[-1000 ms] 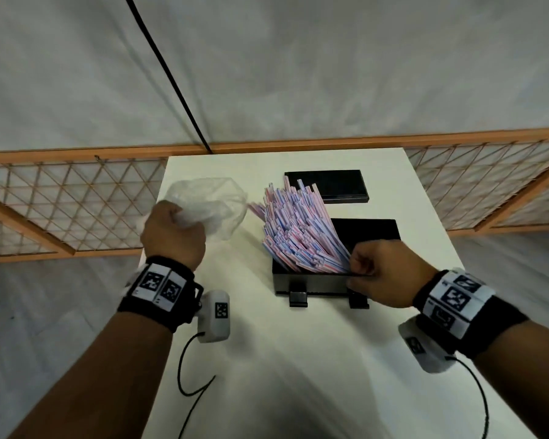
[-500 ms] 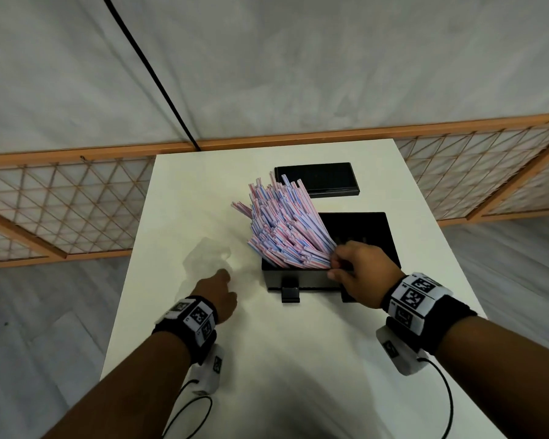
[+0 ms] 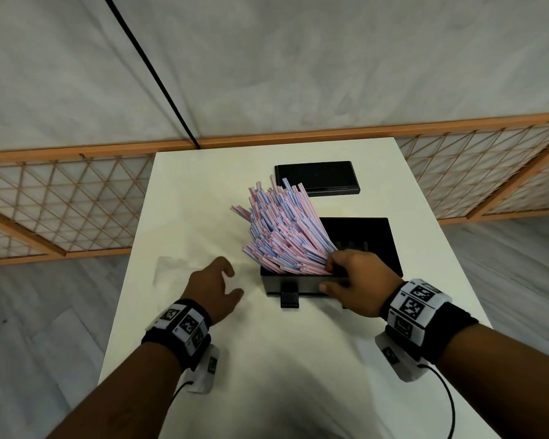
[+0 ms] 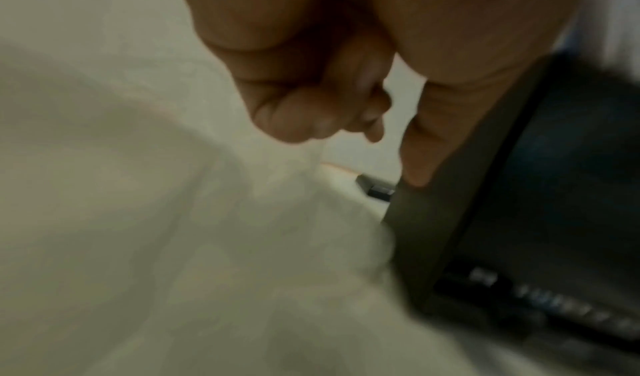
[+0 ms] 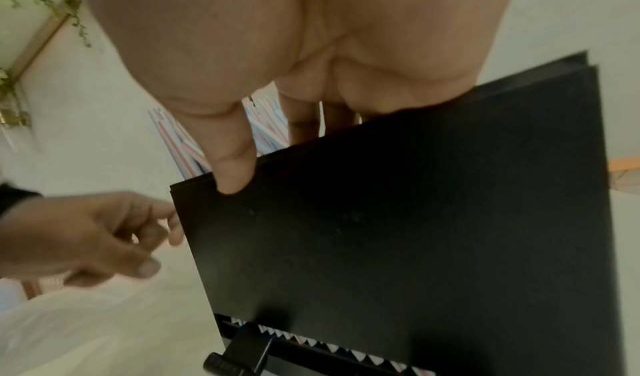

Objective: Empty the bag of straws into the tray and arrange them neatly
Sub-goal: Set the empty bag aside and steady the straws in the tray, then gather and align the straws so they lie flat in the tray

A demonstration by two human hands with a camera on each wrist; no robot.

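1. A white rectangular table point(image 3: 203, 191) carries a black rectangular box-shaped tray point(image 3: 384, 248) toward its right edge, about midway between the near and far edges
2. A thick bundle of pink, blue and white striped paper-wrapped straws point(image 3: 286, 236) leans out of the tray's left half, fanning up toward the table's far left corner
3. The right hand point(image 3: 358, 280) grips the tray's near wall, thumb on the outer face and fingers curled over the rim against the straws
4. The left hand point(image 3: 214, 286) hovers just left of the tray with fingers loosely curled, holding nothing
5. A crumpled clear plastic bag point(image 3: 171, 270) lies flat near the table's left edge, beside the left hand
6. A flat black rectangular lid point(image 3: 317, 177) lies near the far edge, beyond the tray
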